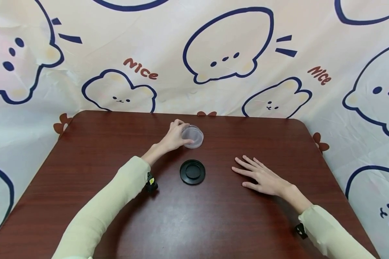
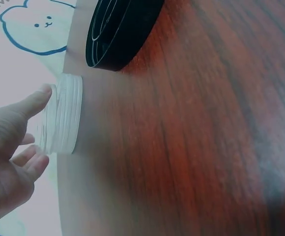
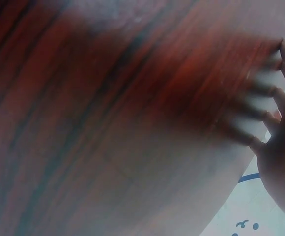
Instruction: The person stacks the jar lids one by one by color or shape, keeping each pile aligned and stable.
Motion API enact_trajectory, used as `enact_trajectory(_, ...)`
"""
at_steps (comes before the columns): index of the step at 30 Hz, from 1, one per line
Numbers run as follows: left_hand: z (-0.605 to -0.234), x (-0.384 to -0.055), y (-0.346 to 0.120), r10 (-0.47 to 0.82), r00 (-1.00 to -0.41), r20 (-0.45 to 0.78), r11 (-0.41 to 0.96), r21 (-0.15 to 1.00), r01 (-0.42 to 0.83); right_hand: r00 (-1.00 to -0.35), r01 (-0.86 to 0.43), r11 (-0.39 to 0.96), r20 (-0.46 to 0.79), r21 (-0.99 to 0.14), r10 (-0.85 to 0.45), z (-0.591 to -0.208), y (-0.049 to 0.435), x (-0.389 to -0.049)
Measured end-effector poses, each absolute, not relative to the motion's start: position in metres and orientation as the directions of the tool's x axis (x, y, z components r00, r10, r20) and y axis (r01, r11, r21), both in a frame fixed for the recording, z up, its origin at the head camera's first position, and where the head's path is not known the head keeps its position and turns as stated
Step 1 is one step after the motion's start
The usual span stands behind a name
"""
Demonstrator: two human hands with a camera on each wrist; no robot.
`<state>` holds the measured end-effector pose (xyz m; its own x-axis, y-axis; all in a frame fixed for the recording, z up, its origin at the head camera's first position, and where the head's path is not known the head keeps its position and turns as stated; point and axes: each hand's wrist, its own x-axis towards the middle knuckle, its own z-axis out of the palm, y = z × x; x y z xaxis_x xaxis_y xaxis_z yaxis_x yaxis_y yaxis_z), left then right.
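Note:
A shallow clear plastic jar (image 1: 196,136) with ridged sides is at the far middle of the table. My left hand (image 1: 174,137) holds it from the left, thumb on the near side and fingers on the far side. In the left wrist view the thumb lies at one edge of the jar (image 2: 69,114) and the curled fingers at the other. Nearer to me lies a round black lid (image 1: 192,172) with a raised ring inside. To the right of the lid, my right hand (image 1: 262,178) rests on the table with its fingers spread, holding nothing.
The dark red-brown wooden table (image 1: 194,223) has rounded far corners. A pale cloth (image 1: 171,43) with cartoon drawings hangs behind and along both sides. Small black devices are strapped at both sleeves, one at the left cuff (image 1: 151,182).

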<state>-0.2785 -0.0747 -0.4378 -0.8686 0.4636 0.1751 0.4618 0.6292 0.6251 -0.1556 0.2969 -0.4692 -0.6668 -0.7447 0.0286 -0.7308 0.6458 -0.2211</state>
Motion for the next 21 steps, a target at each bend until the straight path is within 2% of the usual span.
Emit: enact_trajectory(21,-0.4404,-0.273,-0.067,0.458,-0.875,0.155,0.691,0.557,0.461,-0.674,-0.722,0.651,0.026,-0.235,-0.738,-0.4679,0.2965,-0.1566)
